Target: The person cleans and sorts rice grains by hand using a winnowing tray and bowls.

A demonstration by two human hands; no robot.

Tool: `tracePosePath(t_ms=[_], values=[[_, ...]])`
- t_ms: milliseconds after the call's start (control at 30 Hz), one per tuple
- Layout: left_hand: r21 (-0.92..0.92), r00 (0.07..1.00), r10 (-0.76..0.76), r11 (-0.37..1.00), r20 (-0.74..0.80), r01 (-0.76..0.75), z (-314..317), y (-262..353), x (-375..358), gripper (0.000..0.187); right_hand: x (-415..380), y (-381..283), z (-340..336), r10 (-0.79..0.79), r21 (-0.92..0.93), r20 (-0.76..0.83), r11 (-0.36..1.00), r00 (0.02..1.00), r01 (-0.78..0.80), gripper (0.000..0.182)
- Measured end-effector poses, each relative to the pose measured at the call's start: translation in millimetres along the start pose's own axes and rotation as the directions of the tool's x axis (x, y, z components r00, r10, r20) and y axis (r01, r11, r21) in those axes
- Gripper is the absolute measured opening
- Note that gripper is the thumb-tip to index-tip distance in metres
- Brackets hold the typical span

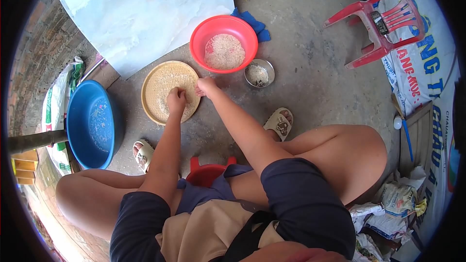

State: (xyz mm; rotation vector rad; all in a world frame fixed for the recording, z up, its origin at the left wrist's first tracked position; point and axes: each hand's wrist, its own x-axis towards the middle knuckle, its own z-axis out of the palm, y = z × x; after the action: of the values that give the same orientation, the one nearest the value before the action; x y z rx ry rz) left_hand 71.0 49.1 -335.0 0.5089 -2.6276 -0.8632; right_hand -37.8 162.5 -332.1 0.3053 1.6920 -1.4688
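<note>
A round woven bamboo tray (150, 98) lies on the floor in front of me, with pale rice-like grains spread over it. My left hand (175, 99) is over the tray among the grains, its fingers curled together in a pinch. Anything between those fingertips is too small to make out. At the tray's right rim is my right hand (206, 86), closed, its fingers curled inward. Whether it grips the rim or holds grains is hidden. Just beyond, a red plastic basin (196, 43) contains more grains. Beside it stands a small metal bowl (270, 74) with grains and dark bits inside.
A large blue basin (73, 126) stands on the left. A pale glossy sheet (145, 14) covers the floor at the back left, near a blue cloth (255, 25). On the right are a red plastic chair (383, 24) and printed sacks (412, 63). My sandals (280, 124) flank the tray.
</note>
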Motion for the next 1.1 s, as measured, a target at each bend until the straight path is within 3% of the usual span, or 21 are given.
tracePosePath(t_ms=[33, 67, 100, 133, 200, 233, 267, 333, 367, 500, 600, 667, 700, 767, 800, 867, 900, 967, 1000, 1067, 1100], values=[[-0.315, 0.952, -0.275, 0.899, 0.131, 0.303, -5, 4, 7, 0.008, -2, -4, 2, 0.001, 0.029, -0.011, 1.000, 1.000, -0.001, 0.026], [-0.539, 0.819, -0.464, 0.618, 0.336, 0.572, -7, 8, 14, 0.008, -5, -7, 4, 0.001, 0.029, -0.012, 1.000, 1.000, -0.001, 0.026], [-0.734, 0.808, -0.416, 0.370, 0.417, 0.569, -1, -7, 21, 0.012, -8, -10, 7, -0.003, 0.088, 0.036, 0.996, 0.999, 0.000, 0.029], [-0.733, 0.808, -0.417, 0.370, 0.417, 0.570, -5, -3, 27, 0.012, -13, -15, 11, -0.011, 0.145, 0.084, 0.989, 0.996, -0.002, 0.033], [-0.843, 0.830, -0.203, -0.281, 0.519, 0.458, -17, 1, 38, 0.010, -22, -24, 16, -0.015, 0.208, 0.120, 0.978, 0.993, -0.011, 0.032], [-0.818, 0.841, -0.192, -0.417, 0.506, 0.397, -31, 19, 41, 0.007, -25, -29, 18, -0.021, 0.269, 0.153, 0.963, 0.988, -0.021, 0.031], [-0.818, 0.841, -0.191, -0.416, 0.506, 0.398, -37, 25, 42, 0.007, -26, -31, 20, -0.022, 0.270, 0.153, 0.963, 0.988, -0.020, 0.031], [-0.573, 0.918, -0.011, -0.784, 0.397, 0.238, -45, 35, 44, 0.005, -28, -35, 26, -0.027, 0.408, 0.171, 0.912, 0.985, -0.046, 0.032], [-0.523, 0.922, -0.012, -0.827, 0.386, 0.208, -48, 41, 45, 0.006, -29, -36, 27, -0.026, 0.410, 0.171, 0.911, 0.985, -0.048, 0.032], [-0.509, 0.939, 0.056, -0.829, 0.340, 0.233, -43, 41, 49, 0.016, -33, -41, 29, -0.025, 0.472, 0.205, 0.878, 0.978, -0.077, 0.033], [-0.521, 0.910, 0.108, -0.791, 0.399, 0.322, -40, 33, 54, 0.033, -33, -40, 30, -0.023, 0.473, 0.217, 0.877, 0.976, -0.085, 0.033], [-0.682, 0.849, -0.015, -0.604, 0.528, 0.413, -42, 31, 59, 0.041, -32, -39, 29, -0.018, 0.473, 0.214, 0.877, 0.977, -0.087, 0.033], [-0.681, 0.848, -0.016, -0.604, 0.529, 0.413, -42, 30, 61, 0.041, -31, -38, 28, -0.005, 0.478, 0.223, 0.872, 0.975, -0.105, 0.032], [-0.732, 0.727, -0.181, -0.368, 0.662, 0.574, -51, 37, 68, 0.043, -31, -38, 28, 0.008, 0.481, 0.233, 0.868, 0.972, -0.123, 0.032], [-0.732, 0.727, -0.182, -0.368, 0.662, 0.574, -55, 42, 71, 0.043, -30, -38, 28, 0.021, 0.475, 0.243, 0.869, 0.970, -0.138, 0.031], [-0.708, 0.654, -0.385, 0.002, 0.652, 0.707, -60, 53, 77, 0.042, -30, -38, 29, 0.033, 0.469, 0.252, 0.870, 0.967, -0.152, 0.031], [-0.708, 0.654, -0.386, 0.002, 0.651, 0.706, -62, 60, 78, 0.042, -30, -39, 31, 0.049, 0.492, 0.246, 0.854, 0.968, -0.168, 0.032], [-0.607, 0.738, -0.504, 0.434, 0.449, 0.666, -63, 72, 80, 0.040, -31, -40, 35, 0.064, 0.515, 0.241, 0.838, 0.968, -0.183, 0.033], [-0.607, 0.739, -0.504, 0.435, 0.448, 0.665, -62, 74, 80, 0.040, -32, -40, 37, 0.063, 0.557, 0.258, 0.805, 0.964, -0.202, 0.033], [-0.375, 0.843, -0.382, 0.769, 0.380, 0.517, -58, 74, 80, 0.035, -34, -43, 40, 0.061, 0.598, 0.274, 0.771, 0.960, -0.220, 0.033], [-0.374, 0.843, -0.382, 0.770, 0.380, 0.517, -53, 69, 82, 0.035, -35, -44, 41, 0.063, 0.637, 0.258, 0.740, 0.964, -0.219, 0.029]])
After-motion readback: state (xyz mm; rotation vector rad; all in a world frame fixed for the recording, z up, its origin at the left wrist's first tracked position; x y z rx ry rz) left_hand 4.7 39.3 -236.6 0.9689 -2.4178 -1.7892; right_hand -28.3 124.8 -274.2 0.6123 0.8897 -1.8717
